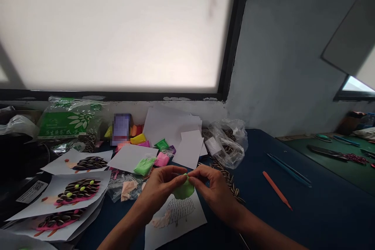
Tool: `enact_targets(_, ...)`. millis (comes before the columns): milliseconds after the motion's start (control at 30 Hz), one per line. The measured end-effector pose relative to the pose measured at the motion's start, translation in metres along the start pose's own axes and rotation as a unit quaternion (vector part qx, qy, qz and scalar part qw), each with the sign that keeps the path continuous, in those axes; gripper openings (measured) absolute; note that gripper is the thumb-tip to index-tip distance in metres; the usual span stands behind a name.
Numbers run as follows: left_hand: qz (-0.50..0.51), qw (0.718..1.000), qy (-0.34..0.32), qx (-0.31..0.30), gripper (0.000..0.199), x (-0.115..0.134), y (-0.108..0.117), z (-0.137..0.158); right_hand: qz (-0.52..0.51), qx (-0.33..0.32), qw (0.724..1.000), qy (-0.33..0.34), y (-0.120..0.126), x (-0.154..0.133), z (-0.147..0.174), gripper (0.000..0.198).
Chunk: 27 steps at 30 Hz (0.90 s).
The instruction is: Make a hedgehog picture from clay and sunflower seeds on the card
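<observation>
My left hand [164,181] and my right hand [209,183] meet above a drawing sheet [193,222]. Between thumbs and fingertips both pinch a flattened piece of light green modelling clay [184,190], which hangs down as a thin sheet. On the paper below is a printed hedgehog outline [182,209] with a patterned back, and peach clay [161,220] covers its head end. An opened pack of light green clay [145,166] lies just beyond my left hand. Sunflower seeds [231,183] are strewn beside my right hand.
Finished seed-and-clay hedgehog pictures [77,193] are stacked at the left. Behind lie coloured clay packs [137,138], white sheets [166,125], a green seed bag [67,119] and a clear bag [230,144]. Tweezers [288,170] and an orange pointed tool [277,190] rest at the right.
</observation>
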State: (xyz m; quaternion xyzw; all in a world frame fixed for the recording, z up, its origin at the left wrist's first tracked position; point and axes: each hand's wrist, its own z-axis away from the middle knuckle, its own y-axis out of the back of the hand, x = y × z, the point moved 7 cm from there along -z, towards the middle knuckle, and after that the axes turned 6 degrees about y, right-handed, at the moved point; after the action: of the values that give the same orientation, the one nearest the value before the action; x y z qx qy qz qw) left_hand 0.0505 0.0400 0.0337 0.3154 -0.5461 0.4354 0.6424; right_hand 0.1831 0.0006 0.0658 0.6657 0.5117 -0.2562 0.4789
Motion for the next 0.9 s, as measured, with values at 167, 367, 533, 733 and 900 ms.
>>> enact_targets(167,-0.008,1.000,-0.020,0.008,0.047,0.008,0.000,0.003,-0.020,-0.011,0.999,-0.026,-0.002,0.002,0.001,0.026)
enact_targets(367,-0.018,0.999,-0.034,0.023,0.040,0.008,0.002,0.004,-0.006,-0.022,0.999,-0.038,-0.004,0.001,0.001,0.017)
enact_targets(533,-0.008,1.000,-0.017,-0.023,0.043,0.004,-0.006,0.003,-0.016,-0.019,0.999,-0.029,-0.001,0.000,0.000,0.018)
enact_targets(733,-0.011,1.000,-0.019,-0.009,0.044,0.004,-0.003,0.003,0.017,0.002,1.000,0.022,0.003,-0.005,-0.001,0.023)
enact_targets(900,-0.017,1.000,-0.021,0.001,0.045,0.003,0.000,0.002,0.047,-0.020,0.997,0.053,-0.002,-0.005,0.001,0.023)
